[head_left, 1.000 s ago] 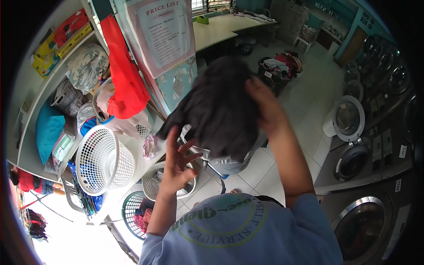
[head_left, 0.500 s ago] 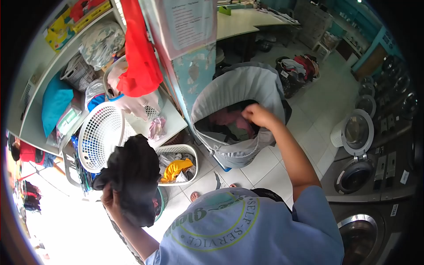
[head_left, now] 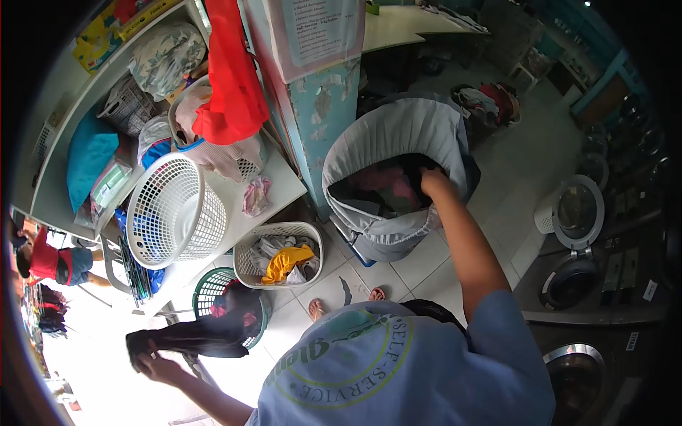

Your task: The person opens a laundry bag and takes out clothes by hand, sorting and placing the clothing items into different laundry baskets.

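Observation:
My left hand (head_left: 155,363) grips one end of a dark garment (head_left: 195,336), which stretches right over the green basket (head_left: 206,287) with red and dark clothes in it. My right hand (head_left: 435,182) reaches into the large grey cloth hamper (head_left: 398,231), at the dark clothes (head_left: 410,170) near its right inner side; its fingertips are partly hidden there. Between the two stands a white basket (head_left: 312,273) with grey clothes and a yellow cloth (head_left: 288,261).
An upright white basket (head_left: 177,213) and a red cloth (head_left: 231,92) are by the shelves at left. A peeling pillar (head_left: 321,106) stands behind the hamper. Washing machines with an open door (head_left: 579,206) line the right. A person in red (head_left: 44,255) is at far left.
The dark garment, earlier held up over the hamper, has gone left and down with my left hand and now hangs stretched out. My right hand has moved into the hamper and slightly right.

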Motion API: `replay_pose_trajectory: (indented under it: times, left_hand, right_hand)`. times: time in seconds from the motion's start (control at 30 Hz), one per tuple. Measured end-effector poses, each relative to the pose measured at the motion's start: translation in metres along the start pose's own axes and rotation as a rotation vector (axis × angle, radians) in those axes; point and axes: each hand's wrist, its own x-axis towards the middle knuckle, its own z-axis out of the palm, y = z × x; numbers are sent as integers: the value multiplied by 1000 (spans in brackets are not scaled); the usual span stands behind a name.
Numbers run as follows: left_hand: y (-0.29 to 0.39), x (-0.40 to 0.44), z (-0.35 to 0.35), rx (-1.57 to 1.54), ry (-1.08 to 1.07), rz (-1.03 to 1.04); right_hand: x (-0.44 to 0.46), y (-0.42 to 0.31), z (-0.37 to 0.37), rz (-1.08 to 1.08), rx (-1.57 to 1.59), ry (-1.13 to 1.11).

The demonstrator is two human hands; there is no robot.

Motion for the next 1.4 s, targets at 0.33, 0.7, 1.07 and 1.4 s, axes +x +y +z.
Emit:
replay_pose_trajectory:
  times: [0.33, 0.7, 1.07, 1.4]
  left_hand:
    - [-9, 82, -11, 161, 188, 168]
    - [-101, -119, 76, 725, -1364, -617]
    - [98, -281, 212, -679, -1779, -397]
    - [10, -167, 157, -277, -1273, -254]
  right_hand:
    - [34, -11, 30, 5, 96, 86]
    - [-58, 37, -93, 53, 1333, 161]
    - [-274, -55, -195, -1016, 1486, -246]
    - [-111, -7, -117, -520, 1125, -232]
